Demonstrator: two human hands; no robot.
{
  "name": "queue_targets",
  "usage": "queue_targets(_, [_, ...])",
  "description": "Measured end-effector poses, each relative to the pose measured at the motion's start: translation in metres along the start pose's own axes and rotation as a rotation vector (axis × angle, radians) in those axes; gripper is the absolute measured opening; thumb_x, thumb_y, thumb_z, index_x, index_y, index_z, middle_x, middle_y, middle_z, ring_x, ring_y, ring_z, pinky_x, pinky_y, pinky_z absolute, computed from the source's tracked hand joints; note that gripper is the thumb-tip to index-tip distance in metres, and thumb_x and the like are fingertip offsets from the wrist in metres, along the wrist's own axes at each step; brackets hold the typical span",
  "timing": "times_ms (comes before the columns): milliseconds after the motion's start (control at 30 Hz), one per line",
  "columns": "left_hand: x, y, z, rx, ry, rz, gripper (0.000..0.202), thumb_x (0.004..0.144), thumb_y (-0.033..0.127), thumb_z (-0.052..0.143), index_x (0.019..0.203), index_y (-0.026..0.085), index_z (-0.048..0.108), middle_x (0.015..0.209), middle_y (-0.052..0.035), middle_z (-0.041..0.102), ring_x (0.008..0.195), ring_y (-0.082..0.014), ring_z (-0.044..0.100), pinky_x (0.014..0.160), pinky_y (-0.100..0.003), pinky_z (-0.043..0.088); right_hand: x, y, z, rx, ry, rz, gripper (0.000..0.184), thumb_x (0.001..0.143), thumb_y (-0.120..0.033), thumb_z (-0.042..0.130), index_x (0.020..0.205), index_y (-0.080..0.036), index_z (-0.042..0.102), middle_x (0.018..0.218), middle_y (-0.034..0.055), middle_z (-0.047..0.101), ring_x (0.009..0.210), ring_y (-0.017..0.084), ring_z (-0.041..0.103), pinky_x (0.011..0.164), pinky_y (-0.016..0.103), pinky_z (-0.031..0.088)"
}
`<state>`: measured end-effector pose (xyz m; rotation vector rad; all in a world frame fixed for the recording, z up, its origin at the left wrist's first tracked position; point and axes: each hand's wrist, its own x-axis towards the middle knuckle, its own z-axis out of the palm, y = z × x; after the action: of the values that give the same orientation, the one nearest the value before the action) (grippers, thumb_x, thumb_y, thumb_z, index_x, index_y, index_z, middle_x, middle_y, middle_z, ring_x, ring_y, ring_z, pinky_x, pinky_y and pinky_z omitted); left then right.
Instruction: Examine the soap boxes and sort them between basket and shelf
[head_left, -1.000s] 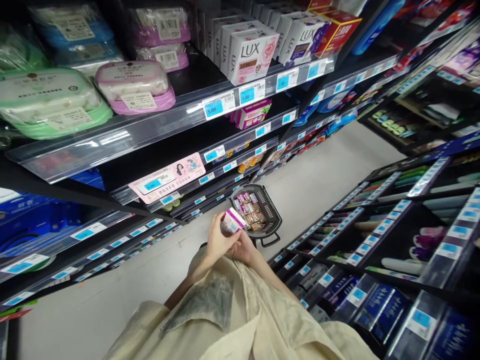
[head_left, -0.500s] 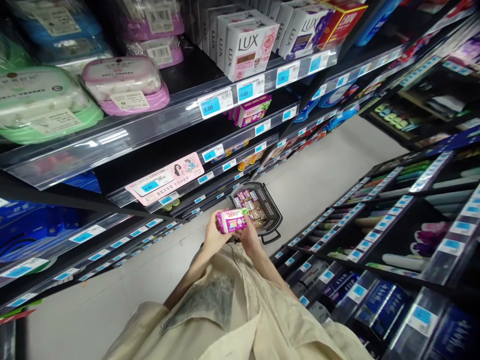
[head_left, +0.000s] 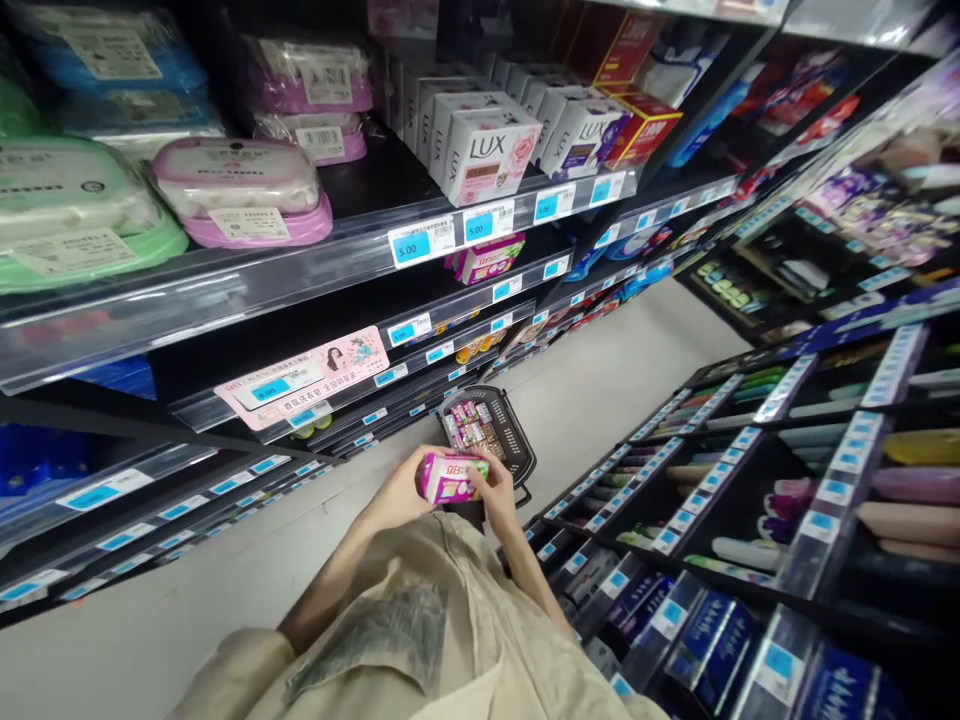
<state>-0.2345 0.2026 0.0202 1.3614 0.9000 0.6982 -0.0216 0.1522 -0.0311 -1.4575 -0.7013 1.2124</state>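
Note:
Between my two hands, in front of my body, is a pink and white soap pack (head_left: 451, 479). My left hand (head_left: 400, 490) is wrapped round its left end. On the other end, my right hand (head_left: 496, 492) grips with the fingers over the right side. Just beyond my hands, a dark shopping basket (head_left: 519, 430) stands on the floor, holding several small pink, white and brown packs (head_left: 471, 425). A similar pink soap pack (head_left: 489, 260) lies on the second shelf at the left.
To my left, a shelf edge (head_left: 315, 262) with price tags carries white LUX soap boxes (head_left: 491, 160) and a pink soap dish (head_left: 240, 190). A pink sign (head_left: 315, 375) juts out lower down. Another stocked rack (head_left: 750, 480) lines the right side. Grey floor (head_left: 622, 345) runs between them.
The view has shifted, so the hands, basket and lower shelves appear a little further left and lower. The soap pack, still in both hands, is tilted slightly differently.

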Motion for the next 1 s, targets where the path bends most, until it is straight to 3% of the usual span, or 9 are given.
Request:
queue_targets(167, [0.013,0.009,0.020,0.046,-0.196,0.044,0.064,0.067,0.025,0.090,0.128,0.025,0.072,0.115,-0.0061,0.081,0.101,-0.0260,0.077,0.089,-0.032,0.060,0.004,-0.023,-0.045,-0.258,-0.260,0.055,0.044,0.058,-0.050,0.097,0.090,-0.024,0.083,0.092,0.0060,0.080,0.086,0.027,0.071,0.082,0.038,0.057])
queue_targets(300, [0.015,0.002,0.039,-0.047,-0.152,0.054,0.063,0.062,0.025,0.092,0.122,0.025,0.074,0.103,-0.0035,0.082,0.091,-0.0249,0.077,0.079,-0.029,0.060,0.006,-0.035,-0.064,-0.353,-0.343,0.101,0.042,0.065,-0.056,0.092,0.089,-0.023,0.082,0.084,0.0051,0.078,0.076,0.024,0.068,0.076,0.037,0.055])
queue_targets(400, [0.014,-0.009,0.052,-0.080,-0.155,0.032,0.065,0.067,0.024,0.090,0.128,0.025,0.071,0.109,-0.0052,0.081,0.093,-0.0245,0.077,0.082,-0.030,0.061,0.007,-0.043,-0.070,-0.406,-0.399,0.120,0.038,0.067,-0.051,0.092,0.089,-0.023,0.080,0.079,0.0022,0.075,0.071,0.021,0.063,0.070,0.032,0.052])
queue_targets(467, [0.014,-0.019,0.060,-0.153,-0.134,0.024,0.070,0.067,0.023,0.091,0.133,0.025,0.068,0.122,-0.0090,0.079,0.105,-0.0265,0.077,0.091,-0.034,0.061,0.008,-0.049,-0.070,-0.449,-0.443,0.126,0.040,0.061,-0.044,0.097,0.090,-0.022,0.079,0.077,0.0006,0.073,0.069,0.019,0.061,0.066,0.030,0.050])
queue_targets(533, [0.014,-0.029,0.068,-0.332,-0.022,-0.040,0.077,0.063,0.021,0.094,0.135,0.024,0.065,0.134,-0.0133,0.074,0.117,-0.0293,0.075,0.097,-0.037,0.060,0.008,-0.054,-0.067,-0.487,-0.405,0.103,0.044,0.057,-0.039,0.100,0.091,-0.022,0.077,0.079,0.0005,0.074,0.070,0.020,0.062,0.066,0.030,0.050])
queue_targets(633, [0.018,-0.035,0.079,-0.683,0.149,-0.224,0.070,0.065,0.025,0.094,0.128,0.022,0.065,0.132,-0.0148,0.074,0.119,-0.0307,0.074,0.099,-0.043,0.061,0.009,-0.060,-0.057,-0.545,-0.177,0.012,0.047,0.058,-0.042,0.099,0.094,-0.023,0.075,0.084,0.0026,0.075,0.075,0.022,0.065,0.069,0.033,0.055])
queue_targets(733, [0.023,-0.028,0.082,-0.918,0.164,-0.250,0.061,0.068,0.032,0.094,0.124,0.022,0.069,0.127,-0.0132,0.076,0.119,-0.0307,0.073,0.105,-0.047,0.059,0.012,-0.062,-0.044,-0.678,-0.023,-0.164,0.047,0.064,-0.046,0.097,0.098,-0.025,0.074,0.090,0.0043,0.074,0.080,0.024,0.065,0.076,0.036,0.057])
queue_targets(867, [0.026,-0.015,0.076,-0.967,0.176,-0.135,0.071,0.068,0.047,0.097,0.131,0.026,0.071,0.133,-0.0131,0.075,0.127,-0.0341,0.070,0.109,-0.048,0.057,0.013,-0.066,-0.027,-0.788,-0.092,-0.396,0.034,0.077,-0.046,0.090,0.102,-0.027,0.077,0.100,0.0086,0.077,0.093,0.029,0.066,0.091,0.044,0.057])
queue_targets(1000, [0.024,-0.014,0.069,-0.985,0.215,-0.134,0.080,0.065,0.052,0.099,0.135,0.029,0.070,0.127,-0.0111,0.077,0.124,-0.0342,0.071,0.106,-0.049,0.058,0.004,-0.065,-0.015,-0.822,-0.177,-0.432,0.030,0.089,-0.045,0.081,0.113,-0.027,0.078,0.120,0.0122,0.080,0.107,0.032,0.067,0.104,0.050,0.054])
